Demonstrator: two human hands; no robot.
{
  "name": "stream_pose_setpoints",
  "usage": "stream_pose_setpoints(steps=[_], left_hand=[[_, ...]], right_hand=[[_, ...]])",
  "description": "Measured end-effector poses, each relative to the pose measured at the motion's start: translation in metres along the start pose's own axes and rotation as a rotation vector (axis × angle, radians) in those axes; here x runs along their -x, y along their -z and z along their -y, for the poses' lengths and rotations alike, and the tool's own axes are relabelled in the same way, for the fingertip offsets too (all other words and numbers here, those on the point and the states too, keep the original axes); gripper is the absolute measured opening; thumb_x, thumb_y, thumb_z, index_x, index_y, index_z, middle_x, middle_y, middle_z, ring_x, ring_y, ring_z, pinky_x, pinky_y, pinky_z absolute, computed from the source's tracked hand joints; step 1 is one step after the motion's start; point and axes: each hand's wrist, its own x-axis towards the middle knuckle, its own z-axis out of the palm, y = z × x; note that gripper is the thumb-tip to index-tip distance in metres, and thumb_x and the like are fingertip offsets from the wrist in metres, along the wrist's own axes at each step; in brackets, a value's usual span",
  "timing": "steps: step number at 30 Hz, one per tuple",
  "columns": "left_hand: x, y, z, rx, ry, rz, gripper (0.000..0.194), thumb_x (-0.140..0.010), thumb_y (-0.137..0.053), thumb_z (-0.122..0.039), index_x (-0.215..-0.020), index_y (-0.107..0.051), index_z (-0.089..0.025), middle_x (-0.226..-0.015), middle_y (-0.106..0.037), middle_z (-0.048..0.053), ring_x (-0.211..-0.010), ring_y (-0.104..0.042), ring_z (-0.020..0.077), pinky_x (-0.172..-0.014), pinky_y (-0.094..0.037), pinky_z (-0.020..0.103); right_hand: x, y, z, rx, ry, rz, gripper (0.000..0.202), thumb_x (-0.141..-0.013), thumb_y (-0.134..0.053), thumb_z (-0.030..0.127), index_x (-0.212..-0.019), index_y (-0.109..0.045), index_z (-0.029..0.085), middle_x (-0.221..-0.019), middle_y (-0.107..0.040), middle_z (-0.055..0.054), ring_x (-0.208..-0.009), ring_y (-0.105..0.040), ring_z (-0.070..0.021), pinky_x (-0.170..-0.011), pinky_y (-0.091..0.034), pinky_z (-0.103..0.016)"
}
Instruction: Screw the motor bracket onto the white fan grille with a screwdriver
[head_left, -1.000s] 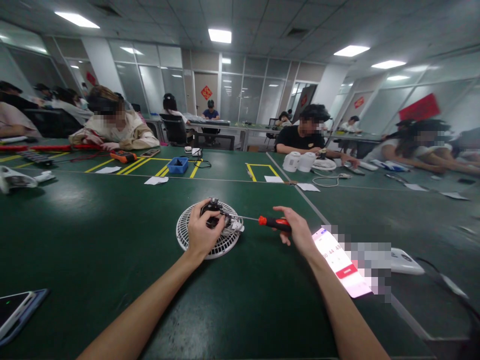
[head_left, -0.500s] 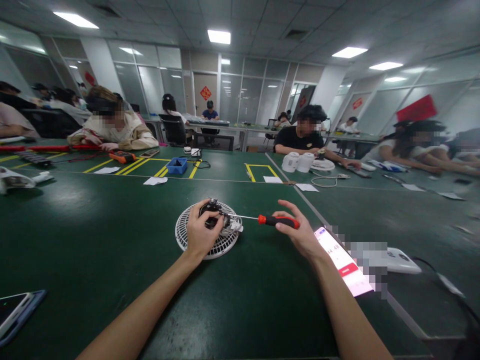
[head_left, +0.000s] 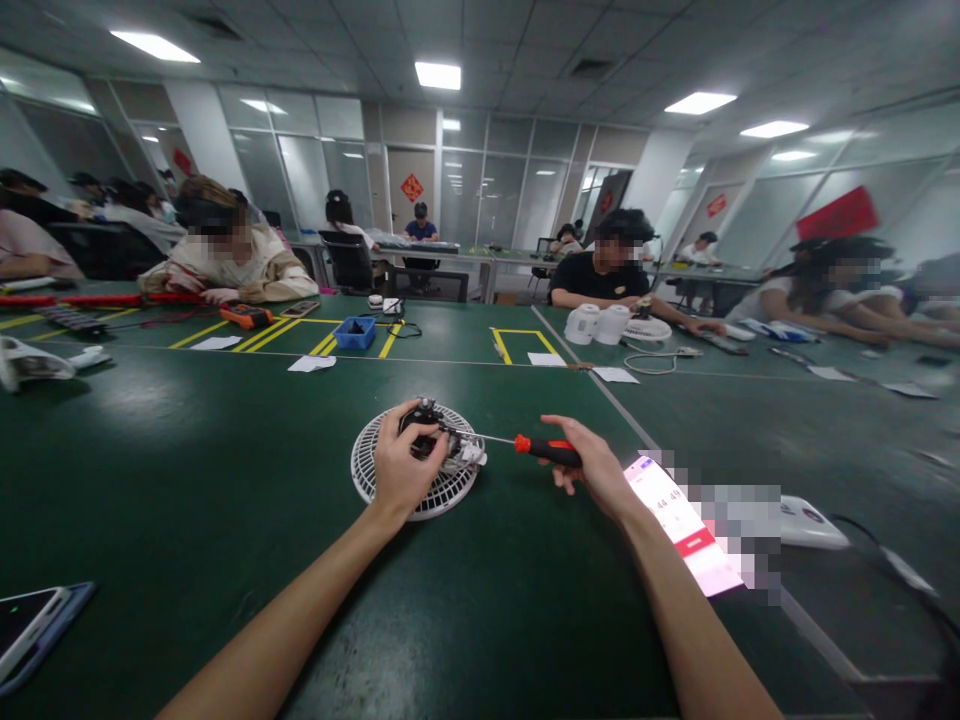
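One bare left hand (head_left: 405, 455) was clamped on a dark, compact motor assembly (head_left: 426, 441), thumb and fingers closed around it, over a round white plastic grille (head_left: 455, 494) that lay on the dark green counter (head_left: 525, 600). The bare right hand (head_left: 589, 455), apart from the left, had a slim-shafted screwdriver with a red-and-black handle (head_left: 551, 452) in a loose hold, some of its fingers stretched out. The metal shaft ran nearly level to the motor assembly beside the left fingertips; whether its tip sat properly in anything could not be told.

Slipping seemed the likeliest trouble: with so slack a hold, the handle could roll out of line and the tip skid into the left thumb or fingers, close to its path. A hard sideways push might also make the grille slide, since only the left hand appeared to steady the work. Pale wires and a small white connector (head_left: 472, 455), bunched just below the shaft, could be snagged if the tool dropped. Any small loosened part might fall through the grille's slots. A lit phone with a pink-and-white screen (head_left: 686, 540), beside the right wrist, could be knocked by a careless sweep.
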Motion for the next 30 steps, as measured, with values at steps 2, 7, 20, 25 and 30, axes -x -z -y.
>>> stream_pose_setpoints(steps=[2, 7, 20, 25, 30], left_hand=[[0.0, -0.0001, 0.0002, -0.003, -0.001, 0.0, 0.007, -0.085, -0.075, -0.025, -0.086, -0.072, -0.019, -0.126, -0.066, 0.012, -0.119, -0.064, 0.0275, -0.103, -0.054, 0.049], [0.0002, -0.001, 0.0012, 0.003, 0.003, 0.003, 0.006, -0.085, -0.074, -0.026, -0.086, -0.072, -0.02, -0.126, -0.066, 0.011, -0.119, -0.064, 0.0274, -0.104, -0.053, 0.05], [-0.0002, -0.0013, 0.0, -0.005, 0.01, -0.004, 0.007, -0.085, -0.074, -0.026, -0.087, -0.072, -0.02, -0.126, -0.066, 0.011, -0.119, -0.064, 0.0275, -0.104, -0.054, 0.05], [-0.0003, -0.0013, -0.0011, -0.007, 0.018, -0.018, 0.006, -0.084, -0.075, -0.025, -0.085, -0.072, -0.02, -0.126, -0.066, 0.011, -0.118, -0.064, 0.0273, -0.104, -0.054, 0.049], [-0.0007, -0.0003, -0.0021, 0.003, 0.023, -0.016, 0.006, -0.085, -0.074, -0.025, -0.086, -0.072, -0.019, -0.126, -0.066, 0.011, -0.118, -0.064, 0.0273, -0.104, -0.054, 0.049]], right_hand=[[0.0005, -0.0004, 0.0012, 0.03, 0.012, -0.009, 0.062, -0.086, -0.065, 0.063, -0.131, -0.06, 0.021, -0.07, -0.068, -0.001, -0.044, -0.053, -0.0122, -0.037, -0.035, -0.022], [-0.0011, 0.002, -0.0008, -0.034, 0.12, -0.056, 0.061, -0.072, -0.084, 0.047, -0.123, -0.063, 0.023, -0.076, -0.065, 0.002, -0.055, -0.058, -0.0135, -0.047, -0.046, -0.025], [-0.0012, 0.001, -0.0018, -0.05, -0.016, -0.029, 0.055, -0.088, -0.059, 0.068, -0.117, -0.061, 0.022, -0.068, -0.068, -0.002, -0.047, -0.06, -0.0151, -0.04, -0.044, -0.024], [-0.0014, 0.0037, -0.0026, -0.035, 0.013, 0.006, 0.053, -0.082, -0.07, 0.059, -0.118, -0.058, 0.023, -0.061, -0.062, 0.004, -0.043, -0.056, -0.0127, -0.038, -0.04, -0.021], [-0.0033, 0.0062, -0.0063, -0.118, 0.062, 0.038, 0.042, -0.075, -0.082, 0.048, -0.097, -0.055, 0.025, -0.071, -0.06, 0.004, -0.057, -0.06, -0.0137, -0.047, -0.051, -0.024]])
